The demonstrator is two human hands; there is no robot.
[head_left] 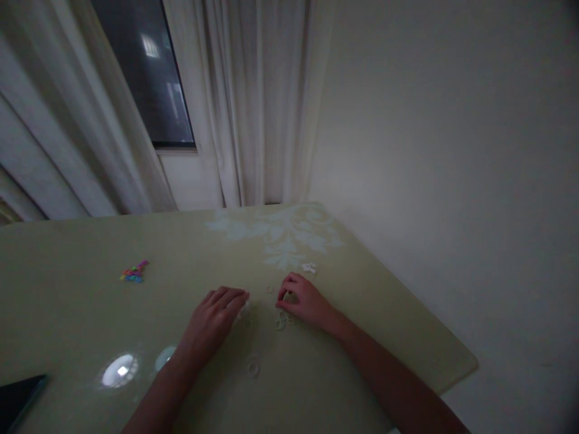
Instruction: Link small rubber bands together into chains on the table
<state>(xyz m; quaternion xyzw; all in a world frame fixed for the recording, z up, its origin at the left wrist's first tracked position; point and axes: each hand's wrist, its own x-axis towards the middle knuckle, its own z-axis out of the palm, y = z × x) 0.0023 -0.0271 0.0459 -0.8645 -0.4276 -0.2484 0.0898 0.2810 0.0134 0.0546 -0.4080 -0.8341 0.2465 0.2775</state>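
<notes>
My left hand (216,314) is low over the table with its fingers bent and pressed together. Under its fingertips shows something pale and translucent (245,310), too blurred to name. Thumb and fingertips of my right hand (304,299) come together in a pinch; whatever they grip, if anything, is too small to tell. Just below that hand lies a small cluster of white rings (280,320). A single white ring (269,289) rests between the hands, farther back. Nearer to me is another pale ring (253,366).
Small white pieces (309,267) lie beyond my right hand. A pile of colourful little pieces (134,272) sits to the left on the pale green table (81,313). A dark flat object (20,398) is at the lower left. Curtains (262,102) and a wall (443,150) border the table.
</notes>
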